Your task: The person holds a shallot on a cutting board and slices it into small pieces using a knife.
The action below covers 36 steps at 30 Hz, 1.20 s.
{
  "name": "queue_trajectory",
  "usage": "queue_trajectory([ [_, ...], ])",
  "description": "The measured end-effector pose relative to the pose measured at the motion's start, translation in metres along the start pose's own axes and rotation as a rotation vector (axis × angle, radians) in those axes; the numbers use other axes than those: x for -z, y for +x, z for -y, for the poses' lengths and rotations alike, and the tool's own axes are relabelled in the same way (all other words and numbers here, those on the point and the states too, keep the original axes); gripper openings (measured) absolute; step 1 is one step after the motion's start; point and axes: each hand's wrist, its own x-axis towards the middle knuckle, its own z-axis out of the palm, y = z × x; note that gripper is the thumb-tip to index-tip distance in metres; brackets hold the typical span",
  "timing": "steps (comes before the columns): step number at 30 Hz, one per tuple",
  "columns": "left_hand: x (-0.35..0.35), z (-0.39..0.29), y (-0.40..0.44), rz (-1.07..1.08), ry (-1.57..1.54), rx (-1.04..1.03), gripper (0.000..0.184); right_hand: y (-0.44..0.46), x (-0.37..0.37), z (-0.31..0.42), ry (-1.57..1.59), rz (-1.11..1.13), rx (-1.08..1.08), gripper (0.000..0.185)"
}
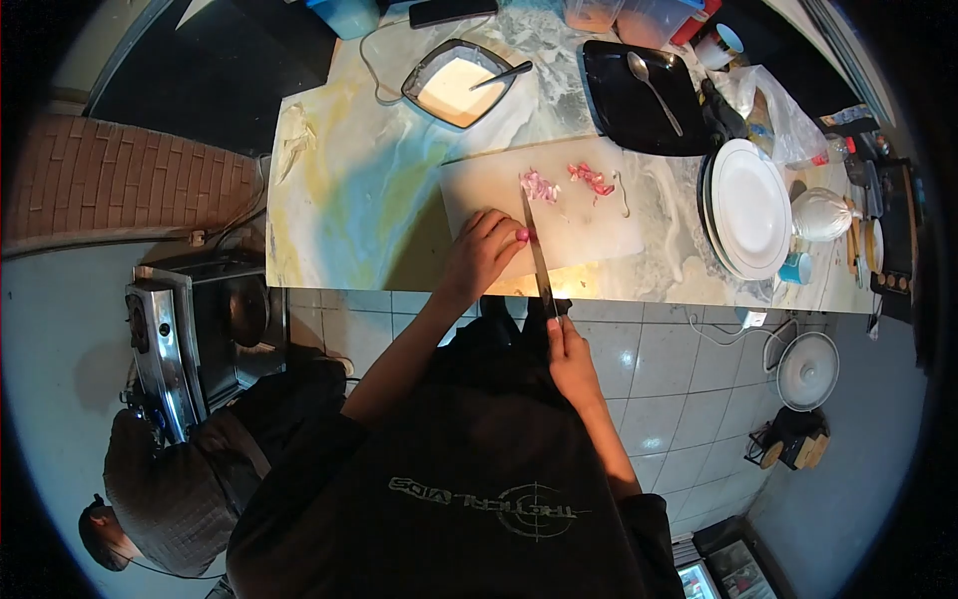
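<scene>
On the pale cutting board, my left hand pinches a small reddish-purple shallot near its fingertips. My right hand is wrapped round the handle of a long kitchen knife, just off the table's front edge. The blade points away from me and lies right beside the shallot. Past the knife's tip sits a small heap of pale pink sliced shallot. To its right is a pile of chopped red pieces, and a thin greenish strip lies near the board's right side.
Behind the board stand a square bowl of creamy batter with a spoon in it and a black tray with a metal spoon. Stacked white plates are at the right. Another person is at the lower left, near a stove.
</scene>
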Motion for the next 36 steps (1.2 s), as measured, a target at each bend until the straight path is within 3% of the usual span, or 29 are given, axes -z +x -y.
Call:
queue_trajectory([
  [5, 0.000, -0.012, 0.000, -0.072, -0.002, 0.108, 0.020, 0.001, 0.003, 0.014, -0.050, -0.051, 0.069, 0.041],
  [16, -0.009, -0.007, -0.004, -0.136, 0.025, 0.084, 0.022, -0.009, -0.006, 0.009, -0.122, -0.063, 0.061, 0.025],
  [36, -0.013, -0.005, -0.004, -0.163, 0.090, 0.083, 0.012, -0.003, -0.019, 0.006, -0.164, -0.070, 0.059, 0.030],
])
